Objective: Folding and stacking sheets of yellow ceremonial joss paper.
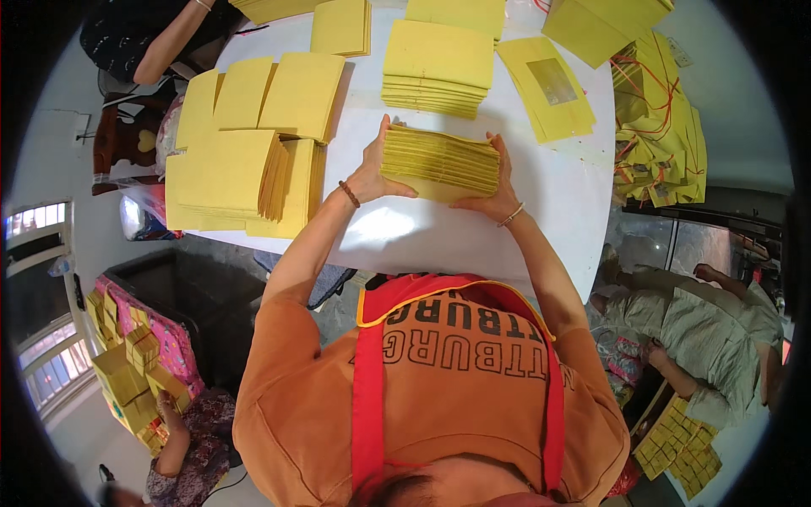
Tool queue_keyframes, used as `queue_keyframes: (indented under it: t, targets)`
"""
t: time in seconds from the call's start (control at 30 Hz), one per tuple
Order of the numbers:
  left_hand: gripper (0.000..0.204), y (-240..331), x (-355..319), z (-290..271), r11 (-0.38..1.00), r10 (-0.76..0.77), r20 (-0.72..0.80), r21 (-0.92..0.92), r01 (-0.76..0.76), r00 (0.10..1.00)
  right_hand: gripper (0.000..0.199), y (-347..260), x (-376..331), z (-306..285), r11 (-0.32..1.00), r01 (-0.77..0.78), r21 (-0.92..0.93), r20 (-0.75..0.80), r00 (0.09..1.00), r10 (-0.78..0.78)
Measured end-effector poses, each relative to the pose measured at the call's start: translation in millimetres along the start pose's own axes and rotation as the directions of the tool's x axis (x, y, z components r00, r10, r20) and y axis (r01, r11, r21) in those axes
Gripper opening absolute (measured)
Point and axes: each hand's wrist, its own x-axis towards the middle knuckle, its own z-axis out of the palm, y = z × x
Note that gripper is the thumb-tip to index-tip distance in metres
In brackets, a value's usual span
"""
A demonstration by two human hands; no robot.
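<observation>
Over the white table, a thick stack of folded yellow paper (pixel 439 160) is pressed between my two hands, its layered edges facing up toward me. My left hand (pixel 372 176), with a brown bead bracelet on the wrist, grips the left end, thumb along the near side. The right end is held by my right hand (pixel 500 194), which wears a pale bangle; its fingers reach up the side and its thumb lies along the near side. Just beyond stands another yellow paper stack (pixel 436 72), apart from the held one.
Several yellow paper piles (pixel 221 173) cover the table's left side. At the right lie yellow pieces with a grey window (pixel 553 83). Yellow bags with red cords (pixel 663 118) hang past the right edge. Other people work at the far left (pixel 169 42), lower left and right.
</observation>
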Motion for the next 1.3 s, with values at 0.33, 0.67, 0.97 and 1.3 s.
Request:
queue_keyframes:
  t: [0.33, 0.67, 0.97, 1.3]
  targets:
    - [0.118, -7, -1, 10, 0.928, -0.168, -0.057, -0.346, 0.138, 0.984, 0.124, 14, -5, 10, 0.897, -0.096, 0.432, -0.11, 0.981, 0.158]
    - [0.097, 44, 13, -4, 0.985, -0.143, -0.048, -0.108, 0.137, 0.989, 0.069, 9, 5, 1, 0.706, -0.438, 0.556, 0.263, 0.899, 0.351]
    - [0.081, 84, 23, -1, 0.973, -0.128, -0.153, -0.212, 0.094, 0.98, 0.05, -21, -10, 9, 0.094, -0.472, 0.877, 0.367, 0.782, 0.504]
    - [0.085, 50, -4, -18, 0.738, -0.443, -0.048, -0.587, 0.334, 0.895, 0.054, -32, 33, 20, 0.282, -0.541, 0.793, 0.296, 0.745, 0.598]
